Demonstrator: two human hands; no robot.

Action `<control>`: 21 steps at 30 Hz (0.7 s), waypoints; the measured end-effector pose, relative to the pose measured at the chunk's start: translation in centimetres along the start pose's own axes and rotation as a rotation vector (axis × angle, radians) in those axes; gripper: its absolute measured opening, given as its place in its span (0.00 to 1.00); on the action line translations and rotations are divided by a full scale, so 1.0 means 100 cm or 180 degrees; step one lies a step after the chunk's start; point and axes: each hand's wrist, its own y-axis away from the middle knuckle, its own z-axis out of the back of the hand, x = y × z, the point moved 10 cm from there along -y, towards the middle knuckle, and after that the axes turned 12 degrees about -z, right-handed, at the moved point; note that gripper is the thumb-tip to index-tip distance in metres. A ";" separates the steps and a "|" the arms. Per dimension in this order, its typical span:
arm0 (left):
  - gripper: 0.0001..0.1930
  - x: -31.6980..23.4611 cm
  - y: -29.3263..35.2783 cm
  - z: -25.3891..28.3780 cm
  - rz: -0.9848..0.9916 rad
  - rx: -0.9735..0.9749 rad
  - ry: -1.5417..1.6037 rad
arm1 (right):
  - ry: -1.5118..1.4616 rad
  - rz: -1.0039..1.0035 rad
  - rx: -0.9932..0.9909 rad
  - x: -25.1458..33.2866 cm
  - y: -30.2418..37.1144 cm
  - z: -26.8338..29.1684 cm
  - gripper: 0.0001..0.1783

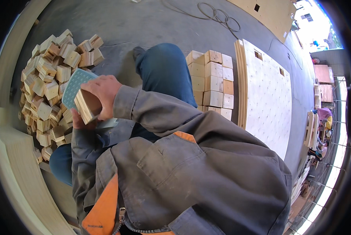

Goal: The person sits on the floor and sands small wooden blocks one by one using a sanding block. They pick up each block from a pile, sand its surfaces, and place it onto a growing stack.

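Observation:
My right hand [105, 92] reaches across to the left, its fingers closed over the top of a plywood block [88, 107] with layered edges. From below, my left hand [81, 120] grips the same block near its lower end; part of that hand is hidden by the block. Right behind the block is a pale teal plastic surface [70, 89] with a dotted texture, perhaps a stool top; whether the block touches it I cannot tell. Beyond it on the left lies a loose heap of similar wooden blocks [46, 84].
A neat stack of wooden blocks [214, 82] stands right of my knee [163, 70]. Further right are stacked plywood sheets [267, 94]. A hose or cable [216, 15] lies coiled on the grey floor [144, 19]. Thick layered boards [18, 168] border the near left.

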 end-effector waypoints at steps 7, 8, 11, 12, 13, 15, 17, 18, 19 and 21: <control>0.50 -0.009 0.000 0.076 0.0212 -0.1124 -0.0739 | -0.1324 -0.0142 -0.1475 -0.018 -0.005 0.159 0.55; 0.48 -0.002 -0.009 0.077 0.0219 -0.1190 -0.0763 | -0.1030 -0.0290 -0.1742 -0.042 0.012 0.195 0.53; 0.41 -0.007 -0.002 0.111 0.0154 -0.1553 -0.0972 | -0.2093 -0.0946 -0.1649 -0.091 0.043 0.262 0.44; 0.38 0.002 -0.009 0.116 0.0203 -0.1524 -0.0961 | -0.2274 -0.0686 -0.1719 -0.120 0.066 0.281 0.44; 0.35 0.005 -0.009 0.124 0.0219 -0.1565 -0.0993 | -0.2400 -0.0829 -0.1858 -0.144 0.092 0.290 0.38; 0.31 0.014 -0.010 0.129 0.0293 -0.1673 -0.1113 | -0.2334 -0.1542 -0.2197 -0.196 0.155 0.294 0.41; 0.27 0.021 -0.007 0.134 0.0380 -0.1732 -0.1174 | -0.2178 -0.2310 -0.2402 -0.235 0.226 0.277 0.41; 0.27 0.026 -0.008 0.136 0.0398 -0.1695 -0.1125 | -0.2398 -0.2549 -0.2521 -0.251 0.263 0.261 0.40; 0.27 0.030 -0.009 0.140 0.0419 -0.1666 -0.1091 | -0.2404 -0.2813 -0.2446 -0.271 0.299 0.241 0.39; 0.27 0.031 -0.004 0.150 0.0445 -0.1675 -0.1053 | -0.2440 -0.3302 -0.2309 -0.281 0.353 0.191 0.37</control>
